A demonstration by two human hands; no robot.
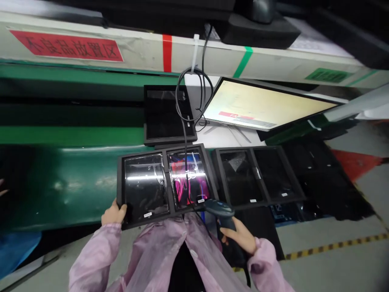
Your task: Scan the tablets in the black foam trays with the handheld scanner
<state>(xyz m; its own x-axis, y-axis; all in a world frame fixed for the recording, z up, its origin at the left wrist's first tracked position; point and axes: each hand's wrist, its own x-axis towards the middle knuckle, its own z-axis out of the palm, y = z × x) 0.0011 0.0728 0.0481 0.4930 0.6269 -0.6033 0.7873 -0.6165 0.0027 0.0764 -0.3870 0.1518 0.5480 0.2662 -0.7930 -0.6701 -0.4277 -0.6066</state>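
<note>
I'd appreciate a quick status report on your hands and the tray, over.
Left hand holding black tray, left edge. Right hand gripping scanner. Possible obstruction: cable hanging across view of lit screen.

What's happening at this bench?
The person's right hand holds a handheld scanner over the near edge of a black tray, which the left hand grips at its left side. Two film-covered screens lie in the tray; the right one is lit, the left one dark. A monitor glows behind.
</note>
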